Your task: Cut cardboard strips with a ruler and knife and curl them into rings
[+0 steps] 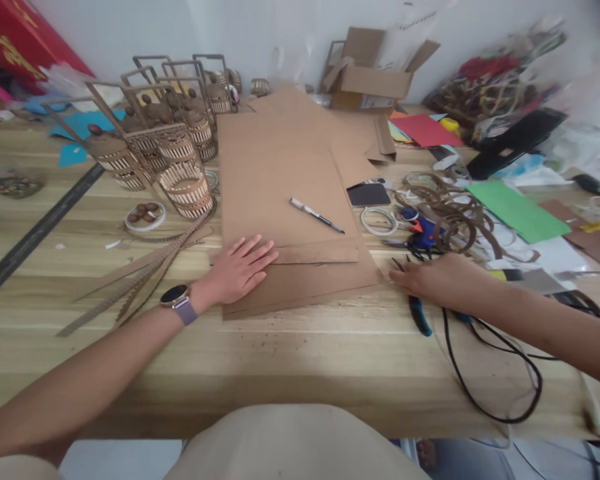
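Observation:
My left hand (245, 270) lies flat with fingers spread on brown cardboard sheets (280, 167), touching a narrow cardboard strip (320, 253) near their front edge. A pen (317, 215) rests slantwise on the top sheet. To the right of the cardboard, my right hand (415, 277) has its fingers closed over the middle of blue-handled pliers (420, 319). The plier tips show beyond the fingers, and the palm side is hidden. Just behind this hand lies a blue and orange tool (420, 230), which looks like a glue gun.
Several handled bamboo lanterns (185, 187) stand at the left, near a white ring holding brown beads (145, 217). Coiled brown strips (450, 213), a tape roll (379, 221) and green paper (517, 210) lie at right. A black cord (510, 420) loops forward. An open carton (370, 80) stands behind.

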`<state>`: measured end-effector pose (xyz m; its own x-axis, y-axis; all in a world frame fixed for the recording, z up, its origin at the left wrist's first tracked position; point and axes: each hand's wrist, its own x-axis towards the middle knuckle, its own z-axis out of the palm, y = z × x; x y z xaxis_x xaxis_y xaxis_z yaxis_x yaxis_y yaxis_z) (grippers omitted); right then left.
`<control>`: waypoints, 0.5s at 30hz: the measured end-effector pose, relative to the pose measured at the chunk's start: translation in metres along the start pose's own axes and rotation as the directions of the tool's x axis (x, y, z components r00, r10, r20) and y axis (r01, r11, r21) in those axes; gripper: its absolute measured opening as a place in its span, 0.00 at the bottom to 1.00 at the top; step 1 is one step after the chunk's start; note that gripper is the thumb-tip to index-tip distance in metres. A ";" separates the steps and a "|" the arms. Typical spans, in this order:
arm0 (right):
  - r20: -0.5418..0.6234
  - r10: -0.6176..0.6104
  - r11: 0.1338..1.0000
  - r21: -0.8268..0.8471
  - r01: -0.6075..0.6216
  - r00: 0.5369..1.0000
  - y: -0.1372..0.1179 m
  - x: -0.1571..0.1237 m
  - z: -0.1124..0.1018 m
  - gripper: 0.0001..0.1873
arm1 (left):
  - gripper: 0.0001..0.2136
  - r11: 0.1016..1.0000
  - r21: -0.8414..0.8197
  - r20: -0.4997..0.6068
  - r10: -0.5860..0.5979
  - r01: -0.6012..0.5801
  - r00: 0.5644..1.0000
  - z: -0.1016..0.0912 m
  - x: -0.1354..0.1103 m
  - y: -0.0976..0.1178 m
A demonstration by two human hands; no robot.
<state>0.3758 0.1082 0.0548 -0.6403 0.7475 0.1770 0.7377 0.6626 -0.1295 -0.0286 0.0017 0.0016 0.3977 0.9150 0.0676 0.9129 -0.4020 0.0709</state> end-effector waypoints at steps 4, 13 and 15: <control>0.175 -0.151 0.986 -0.047 0.162 0.973 -0.050 -0.002 -0.002 0.08 | 0.22 1.000 0.021 -0.046 0.005 -0.004 0.999 0.001 0.003 -0.001; 0.370 -0.495 0.868 0.183 0.461 0.786 -0.175 0.004 0.040 0.10 | 0.15 0.991 0.130 -0.108 -0.027 0.041 0.994 -0.013 0.035 -0.002; 0.326 -0.446 0.893 0.219 0.393 0.833 -0.174 0.008 0.044 0.11 | 0.14 0.986 0.143 -0.133 -0.069 0.088 0.989 -0.016 0.046 -0.002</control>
<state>0.2330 0.0007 0.0362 -0.9327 0.3426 -0.1128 0.3605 0.8958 -0.2598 -0.0135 0.0444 0.0204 0.3183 0.9278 0.1946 0.9480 -0.3113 -0.0663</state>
